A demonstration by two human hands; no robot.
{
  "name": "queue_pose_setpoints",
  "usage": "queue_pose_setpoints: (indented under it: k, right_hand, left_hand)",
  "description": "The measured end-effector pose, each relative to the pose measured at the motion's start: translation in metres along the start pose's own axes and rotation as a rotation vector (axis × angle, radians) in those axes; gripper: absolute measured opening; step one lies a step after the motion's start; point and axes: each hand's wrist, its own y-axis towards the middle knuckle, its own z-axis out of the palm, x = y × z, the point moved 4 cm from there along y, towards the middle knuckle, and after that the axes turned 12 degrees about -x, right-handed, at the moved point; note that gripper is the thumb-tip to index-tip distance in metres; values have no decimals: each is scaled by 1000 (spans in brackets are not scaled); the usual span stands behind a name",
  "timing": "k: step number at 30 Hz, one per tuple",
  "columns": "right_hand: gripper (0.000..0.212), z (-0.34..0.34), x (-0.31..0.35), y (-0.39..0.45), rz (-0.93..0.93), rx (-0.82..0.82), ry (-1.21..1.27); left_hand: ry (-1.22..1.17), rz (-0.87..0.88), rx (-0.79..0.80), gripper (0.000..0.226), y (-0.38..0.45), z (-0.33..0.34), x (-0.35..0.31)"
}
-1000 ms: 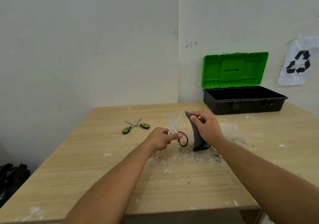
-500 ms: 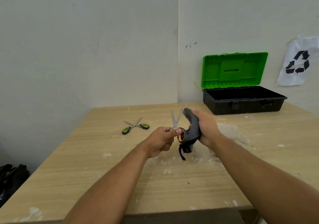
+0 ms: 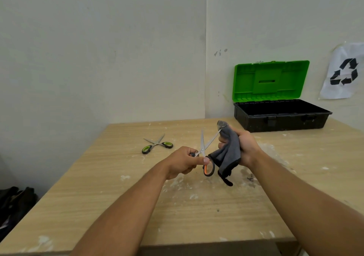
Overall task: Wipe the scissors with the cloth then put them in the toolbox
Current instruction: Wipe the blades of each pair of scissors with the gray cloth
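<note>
Wiping's underway: your left hand (image 3: 182,162) grips the orange-and-black-handled steel scissors (image 3: 204,153) held open above the wooden table (image 3: 118,206), your right hand (image 3: 243,147) clutches the grey cloth (image 3: 229,149) round one blade tip. Next you'd wipe the other blade, then reach the open green-lidded black toolbox (image 3: 281,117).

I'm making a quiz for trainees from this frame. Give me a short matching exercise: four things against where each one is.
Things:
1. orange-handled scissors
2. green-handled scissors
3. grey cloth
4. toolbox

Places:
A. lying on the table, left of the hands
B. in the right hand
C. far right of the table, lid open
D. in the left hand

Pairs: 1-D, 2-A, 3-B, 4-C
</note>
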Motion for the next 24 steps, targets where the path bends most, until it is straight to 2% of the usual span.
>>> queue_pose_setpoints:
  k: [2,5,6,9,13,20,22,24]
  right_hand:
    - [21,-3,2,0,-23,-63,10]
    - [40,-9,-2,-2,-92,-196,-241]
    - [43,-8,-4,-4,-99,-189,-375]
    - [33,-3,-11,-14,-108,-105,-681]
    - [24,-3,-7,-15,-170,-105,-778]
    - [20,2,-6,-16,-171,-128,-912]
    - [20,2,-5,-14,-174,-159,-890]
    - [21,0,-4,-12,-167,-191,-837]
  left_hand:
    - [-24,-12,-20,38,1,-2,3]
    - [-55,-19,-70,44,4,-1,4]
    - [-50,-20,-103,49,5,-1,4]
    - [30,-24,-258,66,10,-2,4]
    - [41,-32,-320,73,14,-3,6]
    - [-9,-61,-279,67,17,-2,11]
    - [71,-53,-303,63,15,-3,12]
    - [275,26,-326,45,14,-4,15]
